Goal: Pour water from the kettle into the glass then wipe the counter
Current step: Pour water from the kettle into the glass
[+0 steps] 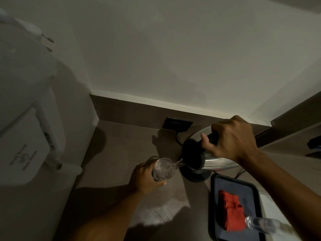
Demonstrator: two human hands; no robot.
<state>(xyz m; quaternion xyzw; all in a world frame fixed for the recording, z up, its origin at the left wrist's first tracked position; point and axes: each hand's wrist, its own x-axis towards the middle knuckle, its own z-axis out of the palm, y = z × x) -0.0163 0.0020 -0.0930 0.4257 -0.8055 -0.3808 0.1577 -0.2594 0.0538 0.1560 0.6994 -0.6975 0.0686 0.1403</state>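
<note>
Two hands are working over the dim counter [111, 153]. Nearest, a red cloth [231, 211] is lying on a dark tray [215, 206]. Further in, the left hand [145, 178] is gripping the glass [164, 168], while the right hand [229, 141] is clutching the tilted kettle [215, 162] by its handle, its spout pouring water into the glass. Behind, a wall socket [177, 124] is sitting.
</note>
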